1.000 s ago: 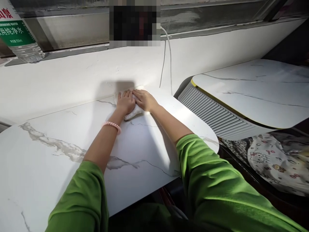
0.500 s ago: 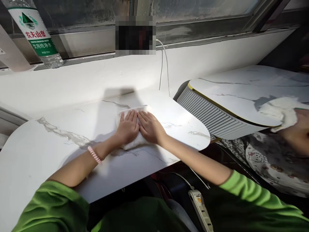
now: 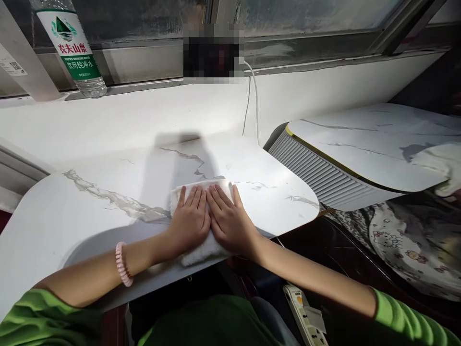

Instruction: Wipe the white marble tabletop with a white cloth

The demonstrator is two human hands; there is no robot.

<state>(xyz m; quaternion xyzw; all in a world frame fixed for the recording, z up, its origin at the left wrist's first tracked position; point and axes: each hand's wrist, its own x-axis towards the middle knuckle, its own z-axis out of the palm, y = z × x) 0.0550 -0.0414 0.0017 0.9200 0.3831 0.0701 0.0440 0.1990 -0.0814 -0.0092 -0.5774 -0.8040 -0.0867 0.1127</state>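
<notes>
A folded white cloth (image 3: 205,250) lies on the white marble-patterned tabletop (image 3: 108,216), close to its front edge. Flat on the cloth's left half rests my left hand (image 3: 190,216), fingers stretched out and pointing away from me. My right hand (image 3: 230,218) presses flat on the right half, its fingers also extended. The two hands touch or nearly touch along the thumbs. Most of the cloth's middle is hidden under them. A pink coiled band (image 3: 123,264) circles my left wrist.
A water bottle (image 3: 74,48) stands on the window ledge, and a white cable (image 3: 257,103) hangs down the wall. To the right is a second marble-patterned table (image 3: 353,154) with another white cloth (image 3: 441,161). A power strip (image 3: 306,315) sits below the table edge.
Both my hands and the cloth have slid toward me, nearer the table's front edge. At the right, the other person's hand has left view and that cloth sits farther right.
</notes>
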